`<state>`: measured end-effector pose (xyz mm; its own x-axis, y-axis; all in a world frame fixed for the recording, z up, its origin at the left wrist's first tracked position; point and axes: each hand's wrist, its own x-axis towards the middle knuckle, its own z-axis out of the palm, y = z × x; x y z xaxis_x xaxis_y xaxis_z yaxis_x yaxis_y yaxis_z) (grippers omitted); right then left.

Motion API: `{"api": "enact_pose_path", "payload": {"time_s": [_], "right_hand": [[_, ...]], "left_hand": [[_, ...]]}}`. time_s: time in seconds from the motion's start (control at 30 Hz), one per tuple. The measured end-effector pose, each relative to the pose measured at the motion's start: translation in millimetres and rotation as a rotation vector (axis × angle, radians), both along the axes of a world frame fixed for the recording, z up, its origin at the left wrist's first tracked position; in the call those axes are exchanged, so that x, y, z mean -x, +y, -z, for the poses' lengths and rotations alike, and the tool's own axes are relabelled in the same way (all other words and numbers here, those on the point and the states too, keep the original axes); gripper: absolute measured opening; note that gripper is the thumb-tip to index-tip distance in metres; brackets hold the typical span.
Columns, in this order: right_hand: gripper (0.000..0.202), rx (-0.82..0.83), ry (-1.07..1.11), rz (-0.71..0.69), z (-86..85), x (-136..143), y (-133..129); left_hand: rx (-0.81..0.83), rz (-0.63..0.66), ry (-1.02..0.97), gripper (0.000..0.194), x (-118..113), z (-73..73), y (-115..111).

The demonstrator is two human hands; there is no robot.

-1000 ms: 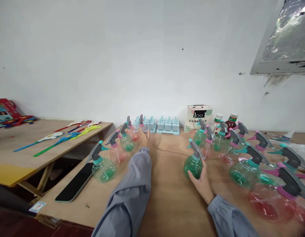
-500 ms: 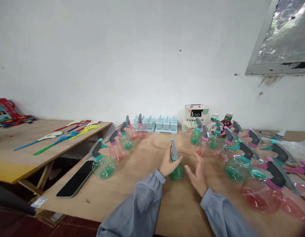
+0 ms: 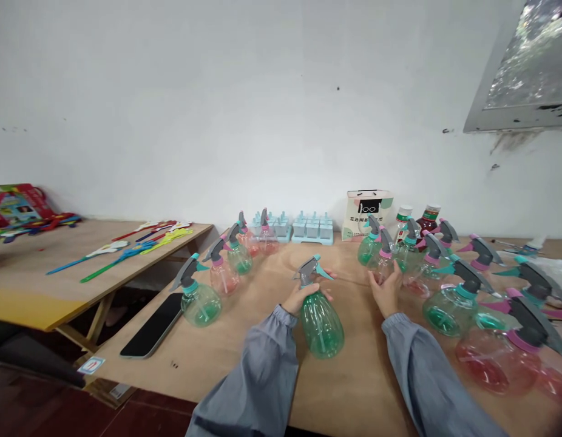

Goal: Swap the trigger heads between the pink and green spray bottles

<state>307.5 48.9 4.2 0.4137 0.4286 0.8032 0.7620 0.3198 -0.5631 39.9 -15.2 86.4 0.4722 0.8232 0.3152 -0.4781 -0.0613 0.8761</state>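
My left hand [image 3: 301, 297] is closed round the neck of a green spray bottle [image 3: 323, 328], which is tilted with its base toward me at the middle of the table. Its grey head and teal nozzle point to the right. My right hand [image 3: 386, 290] has its fingers round the lower part of a pink spray bottle [image 3: 381, 265] in the right-hand group. Beside that one stands a green spray bottle [image 3: 368, 247], and several more pink and green ones fill the right side of the table.
Left of me are a phone [image 3: 153, 325] and several spray bottles [image 3: 203, 304]. Light-blue moulds [image 3: 312, 229], a paper bag [image 3: 366, 218] and a red bottle [image 3: 429, 226] stand by the wall. Another table [image 3: 81, 243] holds colourful hand-shaped sticks.
My left hand has lifted and tilted the green bottle, bringing its base toward me. My right hand has moved right and forward, from beside that bottle to a pink one. The view has shifted slightly.
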Motion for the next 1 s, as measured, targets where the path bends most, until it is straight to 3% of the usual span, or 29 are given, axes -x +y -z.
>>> {"api": "enact_pose_path", "payload": {"time_s": [0.13, 0.37, 0.57, 0.8, 1.0], "right_hand": [[0.081, 0.008, 0.033, -0.066, 2.9, 14.2, -21.3], [0.082, 0.049, 0.042, -0.197, 6.6, 32.8, -53.1], [0.081, 0.052, 0.055, -0.214, 4.7, 33.6, -56.4], [0.081, 0.065, 0.039, -0.234, 4.0, 33.0, -58.8], [0.080, 0.067, 0.048, -0.242, 3.5, 33.1, -59.4]], "left_hand": [[-0.025, 0.061, -0.021, 0.073, 0.0, 4.3, 0.1], [0.035, -0.046, 0.080, 0.054, -2.3, 7.1, 6.6], [0.176, -0.148, 0.058, 0.049, -2.7, 10.6, 7.4], [0.029, -0.035, 0.077, 0.049, -2.3, 1.8, -4.2], [0.143, -0.112, 0.060, 0.046, -2.5, 4.0, -1.5]]}}
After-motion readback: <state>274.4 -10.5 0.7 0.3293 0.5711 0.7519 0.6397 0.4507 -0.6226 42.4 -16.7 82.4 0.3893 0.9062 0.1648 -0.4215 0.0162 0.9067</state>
